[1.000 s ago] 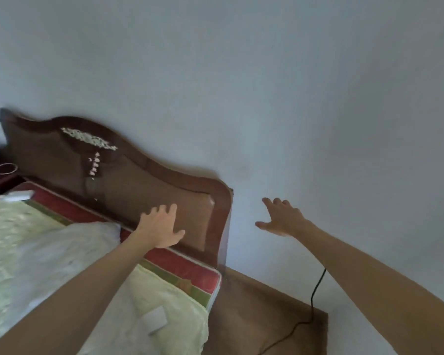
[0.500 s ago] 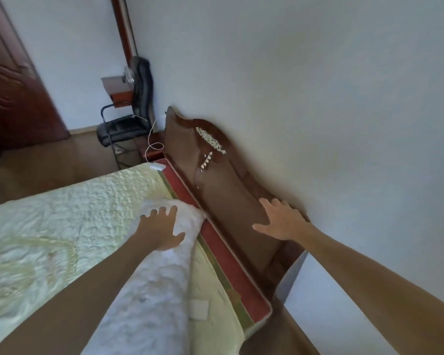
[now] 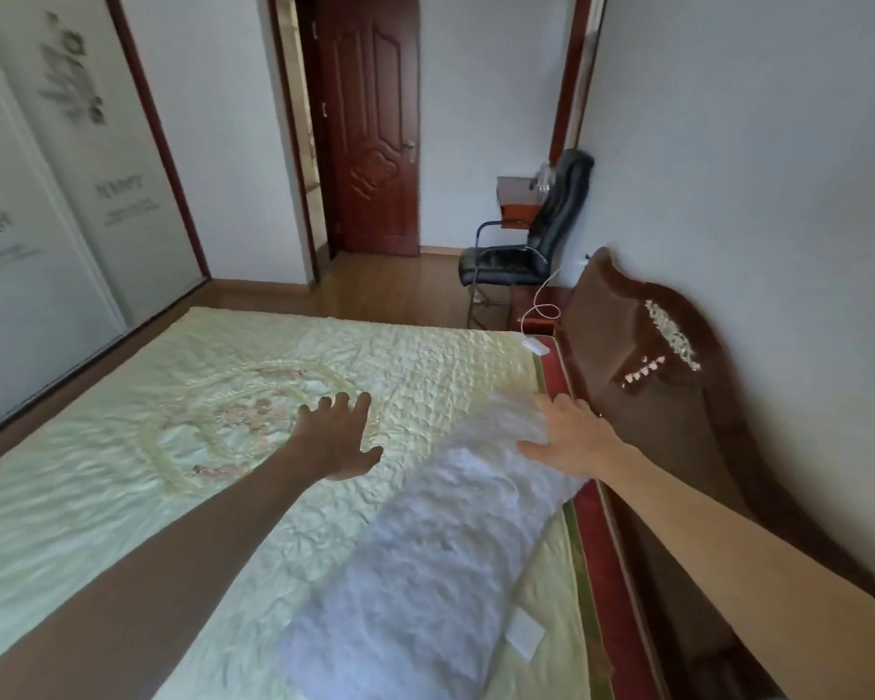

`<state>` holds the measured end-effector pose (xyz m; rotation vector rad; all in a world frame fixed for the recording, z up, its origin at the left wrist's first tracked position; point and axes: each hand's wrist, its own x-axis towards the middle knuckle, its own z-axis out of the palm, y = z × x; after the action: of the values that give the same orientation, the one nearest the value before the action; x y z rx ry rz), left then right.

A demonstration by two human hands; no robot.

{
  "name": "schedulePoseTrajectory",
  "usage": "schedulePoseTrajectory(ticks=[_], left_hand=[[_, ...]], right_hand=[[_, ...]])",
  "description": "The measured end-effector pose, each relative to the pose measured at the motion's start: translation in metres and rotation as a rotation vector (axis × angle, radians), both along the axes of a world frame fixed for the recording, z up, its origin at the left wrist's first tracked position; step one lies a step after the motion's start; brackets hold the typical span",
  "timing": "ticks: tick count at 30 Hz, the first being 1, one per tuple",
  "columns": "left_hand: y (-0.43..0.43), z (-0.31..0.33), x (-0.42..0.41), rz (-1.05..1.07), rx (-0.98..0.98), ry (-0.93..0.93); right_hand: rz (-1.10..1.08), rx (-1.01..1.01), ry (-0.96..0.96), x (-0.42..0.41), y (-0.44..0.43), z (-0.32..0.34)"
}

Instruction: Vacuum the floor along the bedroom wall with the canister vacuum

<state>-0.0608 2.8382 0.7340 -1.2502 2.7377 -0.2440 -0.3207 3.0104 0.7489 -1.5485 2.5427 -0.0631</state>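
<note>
No canister vacuum is in view. My left hand (image 3: 337,437) is stretched out over the pale green quilted bed (image 3: 183,421), fingers spread and empty. My right hand (image 3: 574,437) is also held out with straight fingers, over the far end of a long white pillow (image 3: 440,563) near the dark wooden headboard (image 3: 642,376). Neither hand holds anything. The light bedroom wall (image 3: 753,169) runs along the right behind the headboard.
A black office chair (image 3: 521,255) stands by the wall beyond the bed, next to a red bedside table (image 3: 539,308) with a white cable. A dark red door (image 3: 375,123) is at the back, wardrobe sliding doors (image 3: 46,184) at left. Wooden floor (image 3: 385,290) lies between.
My view has swung left, from the wall and headboard corner to the whole bed and the room. Both hands stayed outstretched and empty; the floor cable seen earlier is out of view.
</note>
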Motion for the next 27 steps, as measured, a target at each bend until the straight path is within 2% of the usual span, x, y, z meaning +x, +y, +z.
schedulePoseTrajectory(ticks=[11,20,27], left_hand=[[-0.04,-0.005,0.252,0.342,0.031,0.03],[-0.051,-0.009,0.433,0.523,0.05,0.046],[-0.026,-0.031,0.533,0.673,0.105,0.097]], right_hand=[[0.348,0.0,0.048,0.207,-0.143,0.01],[0.517,0.011,0.047,0.383,-0.206,0.001],[0.664,0.062,0.038,0.491,-0.238,-0.017]])
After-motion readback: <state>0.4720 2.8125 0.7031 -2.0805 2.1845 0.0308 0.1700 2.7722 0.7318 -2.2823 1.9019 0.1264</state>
